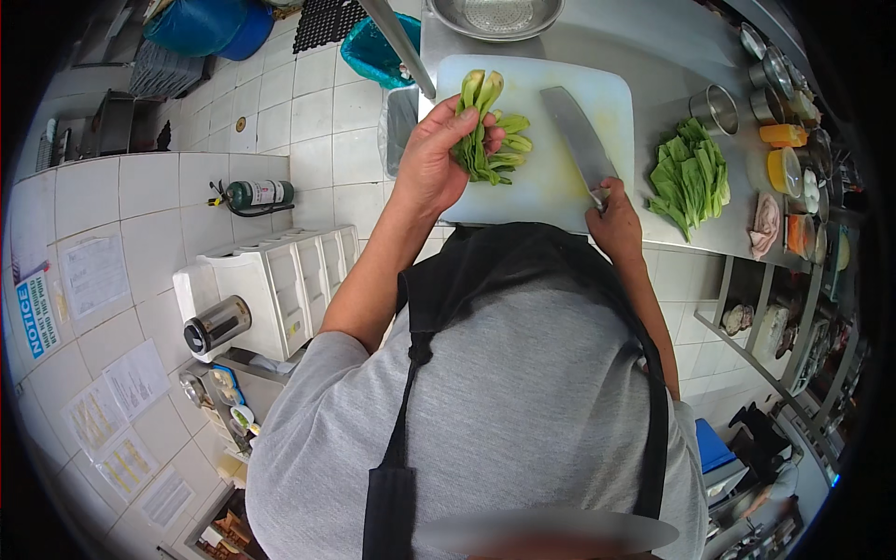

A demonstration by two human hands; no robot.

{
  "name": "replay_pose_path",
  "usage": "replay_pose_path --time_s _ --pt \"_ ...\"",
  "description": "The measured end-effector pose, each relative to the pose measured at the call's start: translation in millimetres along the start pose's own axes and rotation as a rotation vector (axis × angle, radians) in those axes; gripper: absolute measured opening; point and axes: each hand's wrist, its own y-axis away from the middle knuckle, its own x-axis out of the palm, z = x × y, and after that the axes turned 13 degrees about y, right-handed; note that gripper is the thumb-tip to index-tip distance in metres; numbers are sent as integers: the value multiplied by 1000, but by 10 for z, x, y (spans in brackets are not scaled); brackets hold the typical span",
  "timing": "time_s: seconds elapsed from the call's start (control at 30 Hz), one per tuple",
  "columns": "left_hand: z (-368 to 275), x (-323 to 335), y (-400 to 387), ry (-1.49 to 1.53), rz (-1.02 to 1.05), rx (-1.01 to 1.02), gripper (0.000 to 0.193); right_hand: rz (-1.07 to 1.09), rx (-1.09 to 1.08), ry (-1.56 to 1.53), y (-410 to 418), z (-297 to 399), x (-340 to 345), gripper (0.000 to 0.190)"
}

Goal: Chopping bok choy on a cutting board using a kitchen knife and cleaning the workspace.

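Note:
My left hand (444, 143) holds a small bunch of leafy greens (476, 133), with the pale stem ends pointing up, over the left part of a white cutting board (553, 203). More pale green stalks (516, 143) lie on the board just beside that hand, partly hidden by it. My right hand (617, 220) grips the handle of a chef's knife (577, 133) near the board's lower right edge. Its broad blade lies across the board, tip pointing away from me. A pile of green leaves (691, 175) rests on the steel counter (654, 77), right of the board.
A steel colander (497, 17) stands beyond the board, and a steel container (714, 110) near the leaves. A folded cloth (765, 225) and several containers line the right side. A lined bin (400, 133) and a metal post (399, 45) are at the left. Another person (780, 483) is far off, lower right.

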Motion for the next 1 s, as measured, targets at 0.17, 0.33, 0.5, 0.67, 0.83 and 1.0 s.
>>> replay_pose_path --time_s 0.17,0.33,0.5,0.67,0.83,1.0 --pt "71 63 71 -142 -7 38 28 -288 -390 169 39 350 -400 52" --pt "189 293 243 -372 3 119 27 -16 -272 -687 139 1391 -1331 45" --pt "231 438 283 -459 40 123 29 -50 -379 -822 48 1551 -1345 31" --pt "229 484 342 -439 24 114 30 -27 -333 -885 129 1572 -1319 24" --pt "263 439 385 -448 15 121 32 26 -264 -935 135 1584 -1351 18" --pt "241 488 427 -415 12 -23 41 -1 -210 -833 128 1545 -1270 17"
